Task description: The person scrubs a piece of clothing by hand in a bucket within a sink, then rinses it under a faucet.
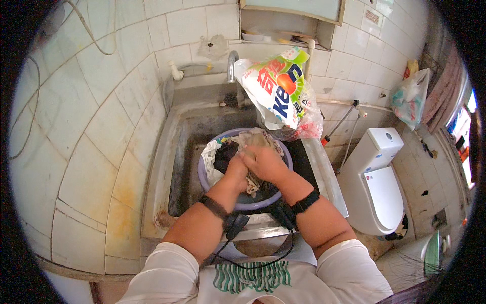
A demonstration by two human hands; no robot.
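Both hands are together over a lavender plastic basin (203, 178) that sits in a stone sink (157, 182). My left hand (237, 173) and my right hand (264, 161) grip a light patterned cloth (262, 138), bunched between them; its lower end hangs below the hands into the basin. Some fingers are hidden by the cloth and by the other hand. Beside the hands, inside the basin, lie dark cloth (224, 155) and white cloth (210, 159) along the left rim.
A detergent bag (273, 91) and a clear plastic bag (313, 121) stand at the sink's back right corner, next to the metal faucet (232, 64). A white toilet (385, 197) is to the right. Tiled wall (110, 133) runs along the left. Black cables (262, 268) hang between my wrists.
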